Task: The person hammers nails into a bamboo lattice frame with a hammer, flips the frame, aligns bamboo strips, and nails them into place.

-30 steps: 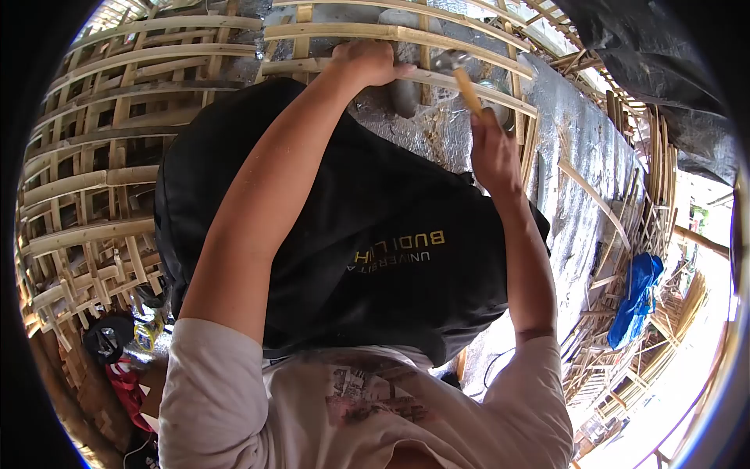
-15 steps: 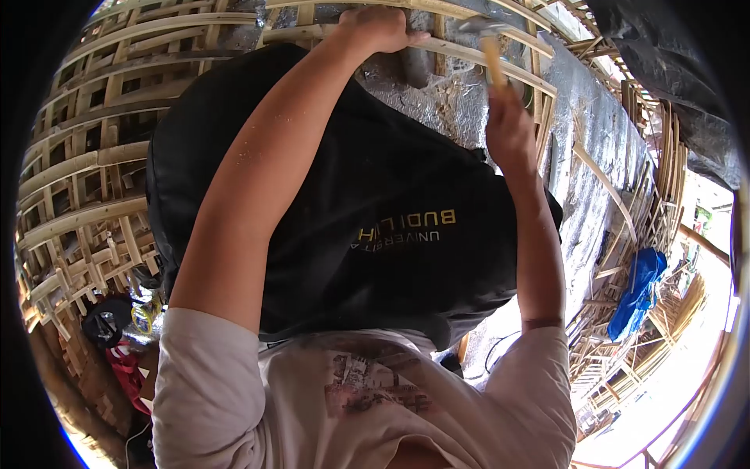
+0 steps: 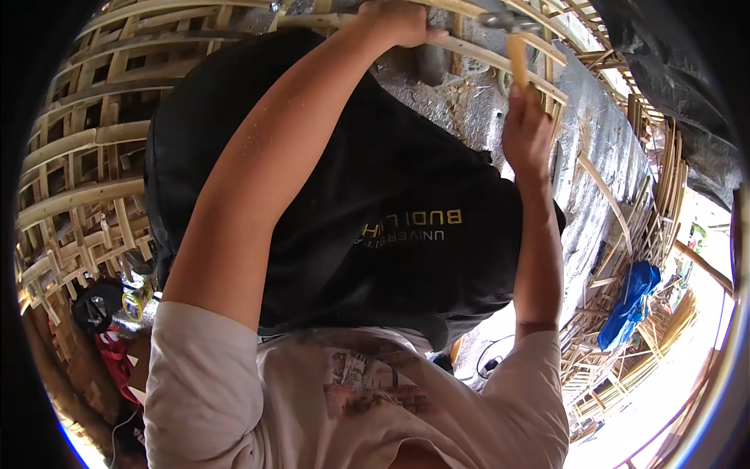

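My left hand (image 3: 397,23) is at the top of the view, its fingers closed over a long bamboo strip (image 3: 484,56) of the lattice, the thumb pointing right along it. To its right, my right hand (image 3: 528,133) grips the wooden handle of a hammer (image 3: 518,59). The metal head is raised at the top, over the strips at the lattice's right end, and looks slightly blurred. Whether it touches a strip cannot be told. A black cloth with printed lettering (image 3: 406,266) covers my lap below both forearms.
Woven bamboo lattice (image 3: 86,141) spreads over the left. A silvery sheet (image 3: 590,133) lies under and right of the work. At the right are a blue plastic bag (image 3: 630,306) and loose bamboo strips (image 3: 609,203); a red item (image 3: 116,363) lies lower left. Black sheeting (image 3: 672,86) hangs upper right.
Both hands and the hammer have shifted up and to the right in the view. The lattice around them has moved slightly upward too. Both hands keep their holds.
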{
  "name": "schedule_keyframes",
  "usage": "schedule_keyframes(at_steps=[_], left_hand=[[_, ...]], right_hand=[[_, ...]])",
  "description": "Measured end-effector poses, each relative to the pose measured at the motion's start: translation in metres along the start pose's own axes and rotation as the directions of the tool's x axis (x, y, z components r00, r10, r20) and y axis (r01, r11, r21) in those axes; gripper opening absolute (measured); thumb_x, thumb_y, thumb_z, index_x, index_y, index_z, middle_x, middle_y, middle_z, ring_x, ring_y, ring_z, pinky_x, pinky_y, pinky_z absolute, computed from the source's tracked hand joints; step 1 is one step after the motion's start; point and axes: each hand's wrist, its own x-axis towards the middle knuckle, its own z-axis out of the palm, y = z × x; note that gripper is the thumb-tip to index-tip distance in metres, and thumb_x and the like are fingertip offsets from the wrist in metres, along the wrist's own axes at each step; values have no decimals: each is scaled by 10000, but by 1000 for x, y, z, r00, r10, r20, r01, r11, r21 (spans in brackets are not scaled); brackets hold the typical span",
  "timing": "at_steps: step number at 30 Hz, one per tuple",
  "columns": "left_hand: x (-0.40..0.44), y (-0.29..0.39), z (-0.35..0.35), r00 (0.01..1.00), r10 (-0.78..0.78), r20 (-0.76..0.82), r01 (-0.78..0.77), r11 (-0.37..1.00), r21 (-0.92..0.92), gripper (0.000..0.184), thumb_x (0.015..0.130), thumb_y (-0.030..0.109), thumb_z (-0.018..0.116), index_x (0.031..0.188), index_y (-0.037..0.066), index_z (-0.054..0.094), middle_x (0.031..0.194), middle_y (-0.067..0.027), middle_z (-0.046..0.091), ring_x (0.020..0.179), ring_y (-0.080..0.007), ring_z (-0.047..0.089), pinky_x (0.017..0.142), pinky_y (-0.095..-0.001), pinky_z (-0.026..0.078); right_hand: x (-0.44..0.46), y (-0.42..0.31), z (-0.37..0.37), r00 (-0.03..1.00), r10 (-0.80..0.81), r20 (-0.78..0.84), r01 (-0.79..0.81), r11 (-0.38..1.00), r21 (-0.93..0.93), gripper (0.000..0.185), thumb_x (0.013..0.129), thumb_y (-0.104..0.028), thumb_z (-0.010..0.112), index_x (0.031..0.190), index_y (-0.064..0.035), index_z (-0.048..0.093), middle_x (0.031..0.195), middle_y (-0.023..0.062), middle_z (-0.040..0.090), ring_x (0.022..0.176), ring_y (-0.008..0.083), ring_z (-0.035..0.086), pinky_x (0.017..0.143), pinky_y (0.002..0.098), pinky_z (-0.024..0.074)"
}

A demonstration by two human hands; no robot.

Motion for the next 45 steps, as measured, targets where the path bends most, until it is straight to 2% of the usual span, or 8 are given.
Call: schedule_keyframes(at_steps=[3,4,8,11,16,21,29,45], left_hand=[[-5,10,-13,998,-30,47,33,997,-71,565,934,519,582,1147,14,718,1213,-178,694,1161,-353,638,1015,-477,481],[-3,14,-23,995,-27,92,35,996,-87,569,938,509,588,1191,11,699,1256,-183,674,1191,-350,621,1022,-479,477],[11,0,5,966,101,-239,-78,992,103,631,943,533,571,1279,4,645,1359,-196,609,1255,-339,581,1018,-495,479],[2,9,-17,1000,-20,19,19,1000,24,629,936,534,577,1254,-3,657,1307,-204,640,1214,-345,608,1005,-486,489],[7,9,-13,999,-48,-5,47,996,-74,621,933,532,594,1220,-14,672,1191,-208,692,1133,-352,653,983,-462,501],[4,5,-12,997,-8,-71,7,1000,-18,608,930,531,596,1185,-13,689,1178,-201,700,1126,-348,658,979,-483,501],[2,7,-15,1000,-13,-7,13,998,-64,496,927,456,577,1129,29,730,1190,-193,699,1146,-330,655,994,-454,497],[-16,2,2,975,-16,-224,6,999,-42,719,920,709,485,912,44,758,1006,-224,712,985,-421,683,889,-533,535]], right_hand=[[-4,-7,-2,989,148,-19,-146,984,101,211,1044,-211,552,1029,-2,579,550,187,563,469,390,599,394,452,416],[-9,8,13,965,-236,-111,230,971,-68,198,1042,-195,546,1039,0,580,579,197,579,475,392,598,405,462,422],[4,12,8,996,-27,87,31,998,-47,215,1040,-149,539,1026,62,584,607,181,586,413,254,583,373,410,419],[9,-17,-9,979,202,-11,-201,977,67,196,1045,-134,523,1001,54,553,592,182,581,399,274,579,369,407,424],[-9,12,12,961,-222,167,245,961,-130,190,1048,-168,535,1021,19,538,555,126,576,370,213,554,335,385,418],[8,-20,-11,967,238,91,-242,970,38,214,1064,-181,500,953,-5,552,515,87,544,373,197,540,324,357,397],[-4,1,4,949,228,216,-237,971,16,221,1020,-235,566,952,-26,589,765,304,631,799,527,613,618,578,479],[-2,58,15,778,601,182,-621,693,365,478,1063,-425,463,894,5,585,602,154,492,542,272,511,556,437,406]])
